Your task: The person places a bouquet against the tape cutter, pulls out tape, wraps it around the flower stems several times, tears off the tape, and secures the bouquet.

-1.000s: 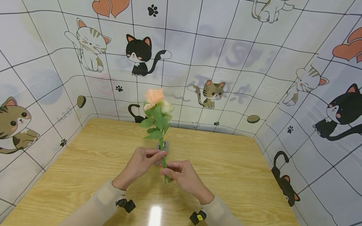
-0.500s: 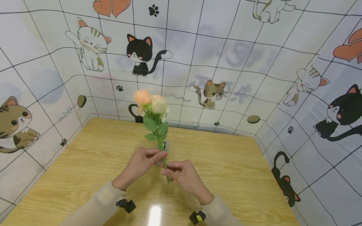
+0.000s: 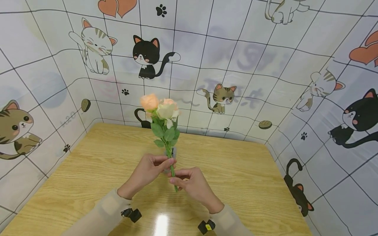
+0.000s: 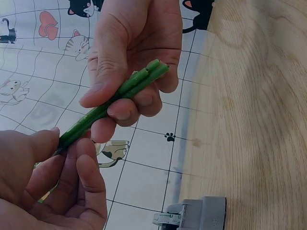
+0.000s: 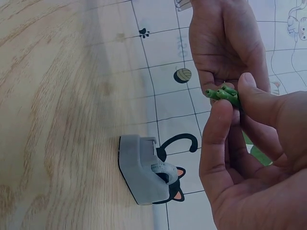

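Note:
A small bunch of roses [image 3: 167, 110], peach and cream with green leaves, is held upright over the table, leaning slightly left. My left hand [image 3: 150, 168] pinches the green stems [image 4: 91, 117] between thumb and fingers, higher up. Just below it, my right hand [image 3: 193, 185] pinches the same stems near their cut ends, thumb against fingertips. In the right wrist view the cut stem ends [image 5: 222, 94] poke out beyond the right thumb. Behind the hands a grey tape dispenser [image 5: 139, 167] with a roll of tape [image 5: 165, 171] stands on the table, partly hidden in the head view.
The wood-grain table [image 3: 230, 183] spreads out around the hands. White grid-patterned cloth [image 3: 189, 52] printed with cartoon cats hangs at the back and both sides. Each sleeved wrist wears a small black camera, such as the left wrist camera [image 3: 132, 214].
The flower heads have turned about the stems and swung left, bringing the cream rose to the front; over the last half second they shifted slightly right. Both hands stay in nearly the same place.

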A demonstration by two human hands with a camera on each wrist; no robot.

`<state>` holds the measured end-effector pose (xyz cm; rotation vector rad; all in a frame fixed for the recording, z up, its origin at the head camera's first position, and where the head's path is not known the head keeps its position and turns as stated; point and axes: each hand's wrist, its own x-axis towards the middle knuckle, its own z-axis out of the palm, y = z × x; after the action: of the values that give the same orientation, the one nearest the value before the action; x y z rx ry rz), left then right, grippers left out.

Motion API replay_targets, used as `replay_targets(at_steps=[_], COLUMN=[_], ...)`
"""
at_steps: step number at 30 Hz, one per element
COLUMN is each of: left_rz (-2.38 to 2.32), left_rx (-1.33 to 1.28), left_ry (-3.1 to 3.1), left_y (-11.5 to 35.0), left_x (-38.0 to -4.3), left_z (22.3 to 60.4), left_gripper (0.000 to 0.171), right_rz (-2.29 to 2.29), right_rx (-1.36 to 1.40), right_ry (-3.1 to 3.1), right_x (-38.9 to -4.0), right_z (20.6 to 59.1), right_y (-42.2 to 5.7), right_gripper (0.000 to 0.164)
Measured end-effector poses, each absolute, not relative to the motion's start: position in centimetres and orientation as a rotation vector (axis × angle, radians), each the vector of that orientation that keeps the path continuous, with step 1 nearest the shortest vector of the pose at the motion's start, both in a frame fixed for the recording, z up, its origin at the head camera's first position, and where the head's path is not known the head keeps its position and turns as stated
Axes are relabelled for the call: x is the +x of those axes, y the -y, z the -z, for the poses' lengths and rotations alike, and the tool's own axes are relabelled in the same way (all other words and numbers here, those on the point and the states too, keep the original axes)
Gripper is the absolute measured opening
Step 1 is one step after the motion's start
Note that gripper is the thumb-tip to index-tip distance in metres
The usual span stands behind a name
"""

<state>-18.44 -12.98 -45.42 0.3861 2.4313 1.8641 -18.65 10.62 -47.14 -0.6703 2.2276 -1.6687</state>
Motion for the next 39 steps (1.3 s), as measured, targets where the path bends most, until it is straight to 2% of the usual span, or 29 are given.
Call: replay_targets(at_steps=[8,22,34,39], left_rz=[-1.829,-1.837,-1.768,-1.802], left_rx=[0.425,0.438,0.362,0.368], left_ry=[-2.482,-2.443,-2.499,-2.461], left_y=[12.67,12.50,12.48,12.42], left_x=[-18.54,-18.71,-18.58,-18.54], left_z=[45.37,45.46,45.24,45.38], left_gripper=[0.030,0.031,0.036,0.032], right_rz=[1.650,1.607,1.560,1.553], right_rx=[-0.635,-0.735,-0.685,-0.650], right_ry=[-2.292,-2.254,-2.411,-2.432], right_x=[-18.56,-18.63,-18.30,-18.15], right_z=[47.27,47.05,46.94,46.76], right_y=[-10.57,-10.91,-10.58,-10.48], right_gripper=[0.021,0.024,0.011,0.010])
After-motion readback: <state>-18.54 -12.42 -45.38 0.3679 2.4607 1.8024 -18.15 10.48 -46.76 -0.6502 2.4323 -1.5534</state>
